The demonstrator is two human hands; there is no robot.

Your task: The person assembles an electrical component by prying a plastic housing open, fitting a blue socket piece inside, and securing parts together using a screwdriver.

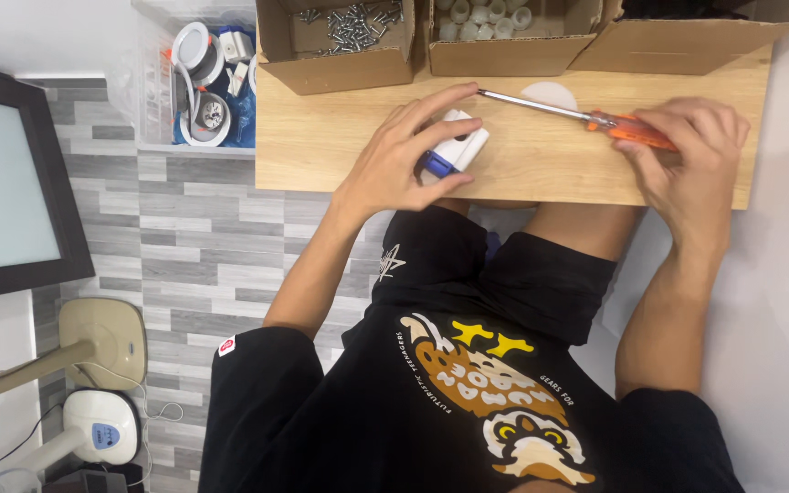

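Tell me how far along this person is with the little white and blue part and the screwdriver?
Done: not much shows as finished. In hand: the left hand steadies the white and blue part on the wooden board, and the right hand holds the orange-handled screwdriver pointed at it. Left: the screws and white caps sit in their boxes.

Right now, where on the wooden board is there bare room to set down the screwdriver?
Bare wood lies at the wooden board's left end, between the screw box and left hand. Another strip runs along the near edge between both hands. The centre is crowded: white-and-blue part, screwdriver, right hand.
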